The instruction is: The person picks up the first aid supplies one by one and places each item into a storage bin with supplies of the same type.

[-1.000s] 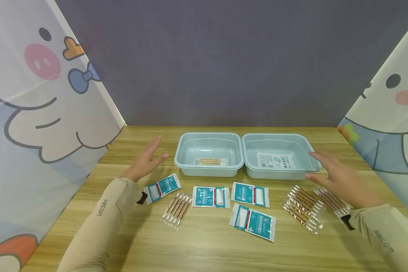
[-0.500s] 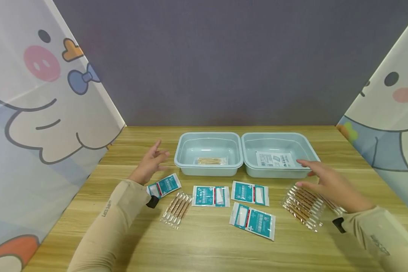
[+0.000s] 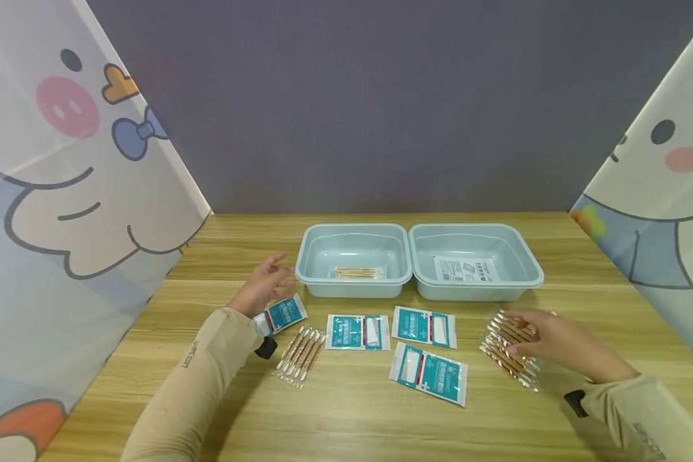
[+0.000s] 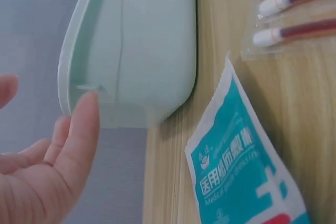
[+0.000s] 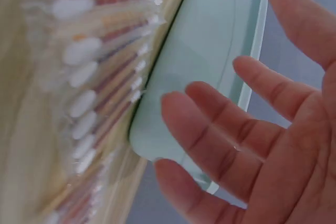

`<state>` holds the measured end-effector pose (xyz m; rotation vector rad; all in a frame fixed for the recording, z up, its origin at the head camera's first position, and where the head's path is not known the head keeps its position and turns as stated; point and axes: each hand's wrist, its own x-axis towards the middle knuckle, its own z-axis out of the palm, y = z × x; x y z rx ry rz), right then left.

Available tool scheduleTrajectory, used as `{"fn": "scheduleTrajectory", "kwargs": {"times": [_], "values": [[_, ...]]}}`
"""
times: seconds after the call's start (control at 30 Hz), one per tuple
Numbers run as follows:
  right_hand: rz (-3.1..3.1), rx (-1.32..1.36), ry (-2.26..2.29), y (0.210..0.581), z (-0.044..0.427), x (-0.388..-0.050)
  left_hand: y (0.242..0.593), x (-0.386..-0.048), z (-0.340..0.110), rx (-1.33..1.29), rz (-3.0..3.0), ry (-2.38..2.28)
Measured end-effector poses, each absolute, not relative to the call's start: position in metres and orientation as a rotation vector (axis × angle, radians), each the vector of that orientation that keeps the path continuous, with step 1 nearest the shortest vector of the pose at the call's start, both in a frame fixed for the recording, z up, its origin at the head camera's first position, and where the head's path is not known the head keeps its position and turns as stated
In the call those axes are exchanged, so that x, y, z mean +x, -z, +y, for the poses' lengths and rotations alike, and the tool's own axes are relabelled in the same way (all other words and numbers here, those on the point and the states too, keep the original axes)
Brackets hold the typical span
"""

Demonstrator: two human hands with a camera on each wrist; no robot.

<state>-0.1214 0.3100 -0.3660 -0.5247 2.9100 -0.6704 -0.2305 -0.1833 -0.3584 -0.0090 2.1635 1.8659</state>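
Observation:
My left hand [image 3: 264,284] hovers with relaxed fingers over the upper left part of a teal gauze packet [image 3: 285,313], beside the left tub; in the left wrist view the packet [image 4: 236,166] lies apart from the fingers. My right hand [image 3: 566,340] is above the brown-stick swab packs [image 3: 505,350] at the right, covering part of them. The right wrist view has this hand [image 5: 252,140] with its fingers spread and nothing held, the swab packs [image 5: 100,77] beside it. Whether it touches a pack, I cannot tell.
The left tub [image 3: 353,290] holds a pack of pale-stick swabs [image 3: 360,273]; the right tub [image 3: 473,294] holds a white printed packet [image 3: 466,269]. Several teal packets [image 3: 358,332] and another brown-stick swab pack [image 3: 300,356] lie on the wooden table [image 3: 346,417].
My right hand has moved left and down from beside the right tub to over the swab packs. My left hand has shifted slightly right and down, its fingers bending more.

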Motion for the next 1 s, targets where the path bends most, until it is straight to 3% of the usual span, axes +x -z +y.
{"fn": "scheduleTrajectory", "kwargs": {"times": [0.33,1.0], "values": [[2.889,-0.684,0.609,0.381,0.313,-0.119,0.363,-0.233,-0.183,-0.032,2.148,-1.811],[2.890,-0.566,0.424,0.389,0.304,-0.120,0.372,-0.238,-0.173,-0.065,2.161,-1.811]]}}
